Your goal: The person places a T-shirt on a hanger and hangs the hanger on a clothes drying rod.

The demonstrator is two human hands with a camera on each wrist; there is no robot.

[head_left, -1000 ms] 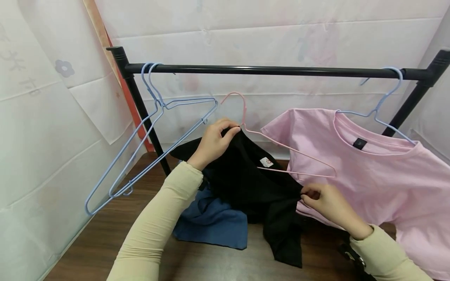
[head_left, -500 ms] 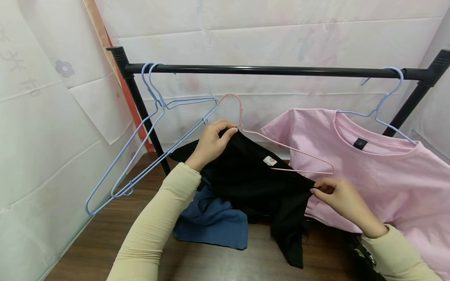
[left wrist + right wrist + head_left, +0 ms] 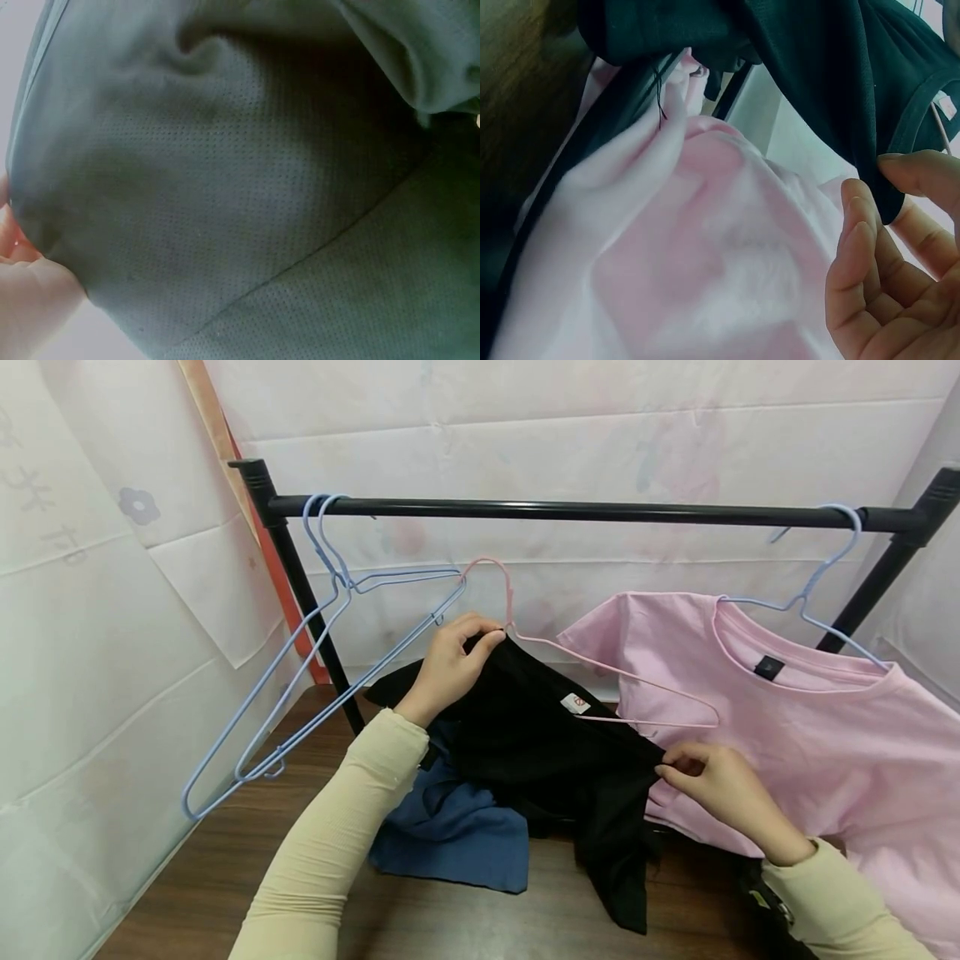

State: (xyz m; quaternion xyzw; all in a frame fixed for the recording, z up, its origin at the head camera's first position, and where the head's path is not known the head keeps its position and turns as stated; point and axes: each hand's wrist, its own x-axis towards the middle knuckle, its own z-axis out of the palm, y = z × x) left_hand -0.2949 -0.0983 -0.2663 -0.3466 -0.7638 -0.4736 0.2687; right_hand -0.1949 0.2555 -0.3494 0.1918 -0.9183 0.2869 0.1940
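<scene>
A black shirt (image 3: 540, 760) with a small white label (image 3: 575, 703) at its neckline is stretched between both hands. My left hand (image 3: 453, 664) pinches its upper edge right beside the neck of a pink hanger (image 3: 622, 672). My right hand (image 3: 712, 781) pinches the neckline's other side, lower and to the right. The hanger's right arm sticks out above the neckline; its left part is hidden by the shirt. Perforated black fabric (image 3: 225, 172) fills the left wrist view. In the right wrist view, thumb and fingers hold a black fold (image 3: 885, 187).
Two blue hangers (image 3: 330, 602) hang on the left of a black rail (image 3: 562, 510). A pink T-shirt (image 3: 787, 727) hangs on a blue hanger (image 3: 813, 577) at the right. Blue fabric (image 3: 457, 843) lies on the wooden table (image 3: 420, 927) under the black shirt.
My right hand has moved right and slightly up, pulling the neckline taut, then a little back left. The pink hanger's hook has shifted slightly left. The left hand barely moved.
</scene>
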